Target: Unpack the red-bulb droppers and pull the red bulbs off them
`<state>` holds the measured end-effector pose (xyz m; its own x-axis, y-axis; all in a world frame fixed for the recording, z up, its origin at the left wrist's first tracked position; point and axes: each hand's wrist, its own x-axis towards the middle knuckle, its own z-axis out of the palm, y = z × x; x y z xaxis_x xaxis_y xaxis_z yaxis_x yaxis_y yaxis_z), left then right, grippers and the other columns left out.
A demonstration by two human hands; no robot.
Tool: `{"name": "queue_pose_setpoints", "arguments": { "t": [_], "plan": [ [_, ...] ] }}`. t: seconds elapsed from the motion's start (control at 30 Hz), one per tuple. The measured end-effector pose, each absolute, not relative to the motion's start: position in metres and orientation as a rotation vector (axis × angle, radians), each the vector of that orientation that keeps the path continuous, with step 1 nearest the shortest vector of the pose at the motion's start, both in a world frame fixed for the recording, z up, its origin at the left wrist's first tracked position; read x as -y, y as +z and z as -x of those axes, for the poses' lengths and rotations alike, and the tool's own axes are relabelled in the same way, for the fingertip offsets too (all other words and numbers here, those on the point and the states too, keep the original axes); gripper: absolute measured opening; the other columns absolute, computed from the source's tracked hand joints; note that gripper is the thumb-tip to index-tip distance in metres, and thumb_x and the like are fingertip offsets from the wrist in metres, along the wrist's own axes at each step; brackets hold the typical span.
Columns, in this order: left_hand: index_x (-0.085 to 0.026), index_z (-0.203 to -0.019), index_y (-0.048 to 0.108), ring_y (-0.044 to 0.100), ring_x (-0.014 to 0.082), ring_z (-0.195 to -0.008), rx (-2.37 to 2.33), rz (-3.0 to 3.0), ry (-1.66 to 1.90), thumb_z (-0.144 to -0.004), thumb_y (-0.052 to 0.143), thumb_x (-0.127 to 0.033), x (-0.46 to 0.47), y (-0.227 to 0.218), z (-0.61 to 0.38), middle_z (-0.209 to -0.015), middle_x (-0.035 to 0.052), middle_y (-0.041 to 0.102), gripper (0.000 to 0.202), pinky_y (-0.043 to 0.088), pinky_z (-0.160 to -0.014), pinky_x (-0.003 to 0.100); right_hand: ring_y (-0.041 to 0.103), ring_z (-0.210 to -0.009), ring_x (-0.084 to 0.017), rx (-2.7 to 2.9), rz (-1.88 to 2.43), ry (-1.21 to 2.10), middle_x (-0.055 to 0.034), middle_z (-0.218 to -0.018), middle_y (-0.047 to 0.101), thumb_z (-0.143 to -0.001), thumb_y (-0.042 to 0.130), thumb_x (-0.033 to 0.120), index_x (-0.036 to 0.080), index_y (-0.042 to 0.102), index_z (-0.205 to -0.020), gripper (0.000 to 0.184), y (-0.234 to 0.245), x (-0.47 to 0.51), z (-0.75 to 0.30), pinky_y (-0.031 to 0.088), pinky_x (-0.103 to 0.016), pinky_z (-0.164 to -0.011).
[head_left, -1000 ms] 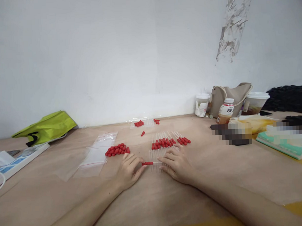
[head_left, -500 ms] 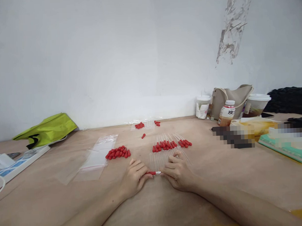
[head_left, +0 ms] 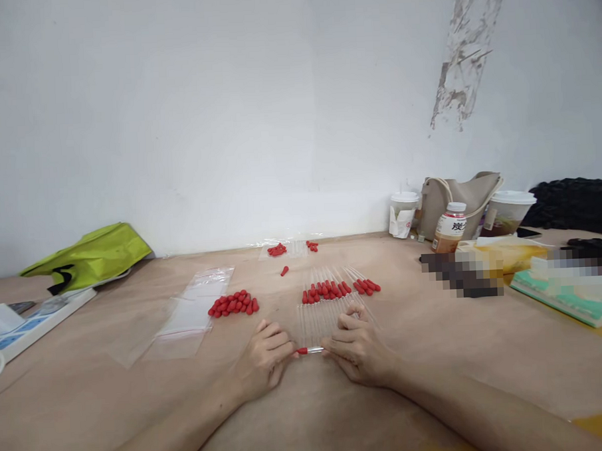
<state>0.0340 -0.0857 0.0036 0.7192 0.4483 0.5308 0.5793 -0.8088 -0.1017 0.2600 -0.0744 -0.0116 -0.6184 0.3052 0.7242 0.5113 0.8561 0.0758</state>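
My left hand [head_left: 263, 360] and my right hand [head_left: 356, 351] meet near the table's front and pinch one clear tube with a red cap [head_left: 306, 350] between their fingertips. The left fingers hold the red cap end, the right fingers the clear end. Just beyond lies a row of several clear tubes with red caps [head_left: 336, 290]. A heap of loose red caps [head_left: 233, 303] lies to the left of that row. One stray red cap [head_left: 284, 271] lies farther back.
Clear zip bags [head_left: 192, 313] lie left of the caps. More caps on plastic [head_left: 285, 249] sit near the wall. A green bag [head_left: 90, 254] and a white box [head_left: 30, 324] are at left. Cups, a bottle [head_left: 448, 227], a beige bag and books stand at right.
Both hands drew the capped tube toward me from beside the row. Less red shows between the fingers now than a second ago.
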Motion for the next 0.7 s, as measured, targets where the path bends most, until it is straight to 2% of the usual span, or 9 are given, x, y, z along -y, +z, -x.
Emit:
{"name": "queue_pose_setpoints", "arguments": {
  "t": [0.13,0.2,0.3,0.4,0.6,0.7],
  "plan": [
    [-0.018,-0.076,0.056,0.046,0.0151,-0.065,0.908,2.647,-0.798,-0.084,0.042,-0.016,0.086,-0.001,-0.02,-0.064,0.0018,0.056,0.016,0.034,-0.062,0.03,0.038,-0.062,-0.012,2.26,0.657,-0.329,0.0027,-0.05,0.052,-0.084,0.045,0.023,0.02,0.06,-0.067,0.023,-0.012,0.069,-0.274,0.023,-0.033,-0.074],
    [-0.018,-0.082,0.058,0.049,0.0142,-0.066,0.976,2.638,-0.884,-0.085,0.043,-0.016,0.087,-0.003,-0.011,-0.068,0.0022,0.058,0.015,0.038,-0.063,0.028,0.04,-0.062,-0.012,2.222,0.731,-0.309,0.0017,-0.051,0.054,-0.084,0.045,0.024,0.022,0.064,-0.073,0.022,-0.011,0.063,-0.283,0.023,-0.032,-0.074],
    [-0.02,-0.093,0.058,0.054,0.0133,-0.075,1.085,2.632,-1.043,-0.086,0.043,-0.018,0.087,-0.002,-0.002,-0.083,0.0033,0.06,0.016,0.043,-0.067,0.025,0.044,-0.064,-0.013,2.124,0.837,-0.302,-0.0009,-0.06,0.062,-0.084,0.047,0.026,0.023,0.067,-0.084,0.02,-0.007,0.053,-0.291,0.024,-0.031,-0.071],
    [-0.021,-0.098,0.059,0.055,0.0152,-0.085,1.271,2.498,-1.195,-0.086,0.042,-0.021,0.079,0.007,0.001,-0.091,0.0047,0.057,0.021,0.045,-0.075,0.028,0.048,-0.065,-0.013,2.014,0.989,-0.28,-0.0015,-0.071,0.066,-0.084,0.046,0.025,0.023,0.066,-0.088,0.021,-0.003,0.047,-0.294,0.024,-0.029,-0.069],
    [-0.017,-0.101,0.062,0.054,0.0185,-0.084,1.664,2.129,-1.334,-0.083,0.039,-0.028,0.049,0.042,0.033,-0.085,0.0057,0.055,0.031,0.046,-0.075,0.032,0.051,-0.067,-0.014,1.987,1.126,-0.431,-0.0003,-0.069,0.066,-0.081,0.047,0.02,0.022,0.066,-0.083,0.02,-0.006,0.04,-0.292,0.024,-0.03,-0.07],
    [-0.016,-0.106,0.058,0.056,0.0179,-0.075,1.887,2.072,-1.263,-0.079,0.041,-0.032,0.032,0.061,0.059,-0.082,0.0048,0.058,0.037,0.046,-0.069,0.03,0.05,-0.069,-0.015,2.032,1.115,-0.563,-0.0004,-0.066,0.065,-0.08,0.048,0.019,0.022,0.066,-0.078,0.018,-0.011,0.036,-0.289,0.023,-0.032,-0.07]
  ]
}}
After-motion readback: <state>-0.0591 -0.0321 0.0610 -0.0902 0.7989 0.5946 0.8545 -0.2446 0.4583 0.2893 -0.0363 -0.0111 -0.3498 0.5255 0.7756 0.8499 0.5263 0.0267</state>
